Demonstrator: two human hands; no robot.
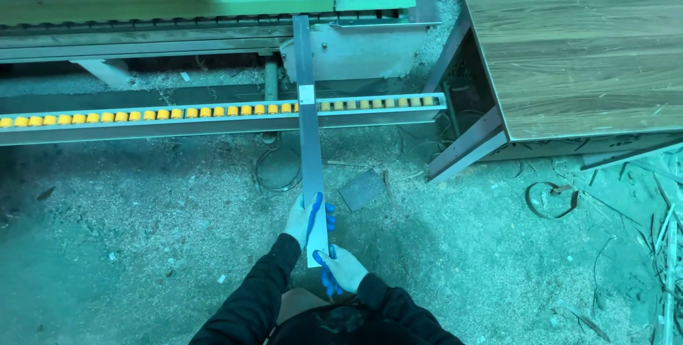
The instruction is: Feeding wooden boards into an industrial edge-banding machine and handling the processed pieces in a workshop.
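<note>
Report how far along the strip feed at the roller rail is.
Done: the strip lies across the roller rail, its far end up at the machine. In hand: the left hand grips its near part and the right hand holds the near end. Left: most of the strip's length is on the near side of the machine. No finished strips show nearby.

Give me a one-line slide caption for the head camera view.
Two gloved hands, left and right, hold a long narrow panel strip across a yellow roller rail over a sawdust-covered floor.
</note>
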